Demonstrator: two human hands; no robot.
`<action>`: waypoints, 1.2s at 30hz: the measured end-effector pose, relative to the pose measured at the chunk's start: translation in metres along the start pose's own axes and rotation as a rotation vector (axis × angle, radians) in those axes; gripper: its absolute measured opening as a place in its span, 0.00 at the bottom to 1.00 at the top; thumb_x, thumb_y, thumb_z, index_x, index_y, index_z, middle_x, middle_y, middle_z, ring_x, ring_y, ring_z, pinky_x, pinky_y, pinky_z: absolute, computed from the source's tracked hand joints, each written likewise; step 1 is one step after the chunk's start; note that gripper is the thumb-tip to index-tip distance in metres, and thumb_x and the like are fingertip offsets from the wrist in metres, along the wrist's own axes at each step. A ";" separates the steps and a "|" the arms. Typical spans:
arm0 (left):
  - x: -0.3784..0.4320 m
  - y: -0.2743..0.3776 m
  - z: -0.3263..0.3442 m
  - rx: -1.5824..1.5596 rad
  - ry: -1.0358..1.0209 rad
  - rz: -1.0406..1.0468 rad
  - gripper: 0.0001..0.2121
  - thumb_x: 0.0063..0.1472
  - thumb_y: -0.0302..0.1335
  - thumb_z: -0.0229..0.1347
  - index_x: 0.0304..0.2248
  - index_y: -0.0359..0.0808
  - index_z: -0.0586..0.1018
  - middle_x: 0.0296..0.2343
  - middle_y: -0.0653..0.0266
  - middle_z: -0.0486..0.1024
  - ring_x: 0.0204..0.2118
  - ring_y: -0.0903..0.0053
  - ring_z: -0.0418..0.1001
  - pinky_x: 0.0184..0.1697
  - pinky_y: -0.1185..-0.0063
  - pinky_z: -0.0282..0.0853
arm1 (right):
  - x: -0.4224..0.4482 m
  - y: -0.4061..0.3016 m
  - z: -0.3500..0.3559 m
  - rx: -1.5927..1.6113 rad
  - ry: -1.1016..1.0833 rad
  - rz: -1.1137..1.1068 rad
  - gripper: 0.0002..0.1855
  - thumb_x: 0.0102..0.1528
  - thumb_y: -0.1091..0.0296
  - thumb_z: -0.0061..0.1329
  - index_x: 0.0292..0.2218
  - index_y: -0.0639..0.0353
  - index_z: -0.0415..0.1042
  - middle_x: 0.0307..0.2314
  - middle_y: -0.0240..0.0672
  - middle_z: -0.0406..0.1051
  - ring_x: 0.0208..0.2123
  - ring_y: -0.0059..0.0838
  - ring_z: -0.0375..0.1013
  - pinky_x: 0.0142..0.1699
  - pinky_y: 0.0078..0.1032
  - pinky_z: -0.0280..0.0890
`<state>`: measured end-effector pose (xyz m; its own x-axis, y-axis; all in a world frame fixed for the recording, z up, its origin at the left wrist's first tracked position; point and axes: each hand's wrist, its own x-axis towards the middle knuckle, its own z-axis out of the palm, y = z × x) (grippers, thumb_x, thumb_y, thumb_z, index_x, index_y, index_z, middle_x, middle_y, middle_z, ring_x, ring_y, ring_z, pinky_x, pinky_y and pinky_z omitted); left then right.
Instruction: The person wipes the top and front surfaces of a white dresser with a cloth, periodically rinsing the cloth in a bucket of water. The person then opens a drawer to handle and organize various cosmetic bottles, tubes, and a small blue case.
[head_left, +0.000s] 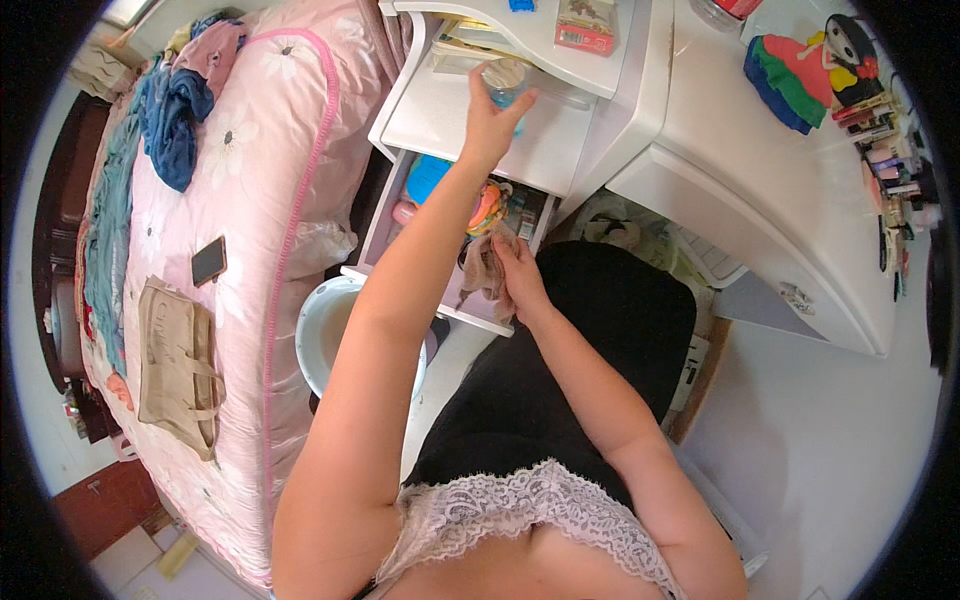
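My left hand (491, 124) reaches far forward and grips a clear, blue-tinted jar (505, 75) on the white shelf (427, 112) of the cabinet. Whether the jar's base touches the shelf is hard to tell. In my right hand (523, 283) is a crumpled brownish-grey cloth (487, 268), hanging over the front of a pulled-out drawer (480, 304). Inside that drawer lie a blue round item (427, 178), colourful plastic rings (491, 204) and small packages, partly hidden by my left forearm.
A pale blue basin (319, 330) of cloudy water stands left of the drawer. Books (472, 49) sit behind the jar. The bed (240, 187) holds a phone (208, 261), a beige bag (176, 367) and clothes (176, 112). A white desk (720, 165) bears a doll (810, 75) and cosmetics.
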<state>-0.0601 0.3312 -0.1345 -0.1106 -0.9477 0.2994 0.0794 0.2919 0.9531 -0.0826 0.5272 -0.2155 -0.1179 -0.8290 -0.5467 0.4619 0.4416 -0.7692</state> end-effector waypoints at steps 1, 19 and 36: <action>0.001 -0.005 0.005 -0.003 0.003 0.000 0.32 0.48 0.34 0.62 0.48 0.33 0.58 0.35 0.60 0.69 0.32 0.78 0.65 0.35 0.81 0.63 | 0.000 0.000 0.001 0.004 -0.003 0.029 0.32 0.55 0.47 0.44 0.48 0.67 0.58 0.41 0.38 0.65 0.43 0.26 0.64 0.49 0.23 0.58; -0.015 -0.014 0.013 0.343 -0.201 0.003 0.34 0.47 0.35 0.61 0.48 0.32 0.56 0.37 0.46 0.71 0.40 0.57 0.71 0.42 0.71 0.66 | -0.007 -0.007 -0.002 0.087 -0.011 0.072 0.17 0.54 0.65 0.44 0.45 0.58 0.62 0.34 0.28 0.66 0.35 0.20 0.66 0.41 0.19 0.62; -0.181 -0.005 -0.108 0.382 -0.163 -0.341 0.27 0.54 0.37 0.56 0.51 0.37 0.66 0.45 0.53 0.67 0.47 0.67 0.66 0.46 0.74 0.64 | -0.005 -0.013 -0.001 0.185 -0.141 -0.022 0.21 0.55 0.64 0.43 0.49 0.62 0.60 0.43 0.35 0.64 0.45 0.27 0.64 0.50 0.23 0.58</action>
<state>0.0669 0.4869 -0.1984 -0.2219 -0.9735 -0.0560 -0.3507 0.0261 0.9361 -0.0887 0.5257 -0.2037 -0.0113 -0.8832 -0.4688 0.6157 0.3633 -0.6993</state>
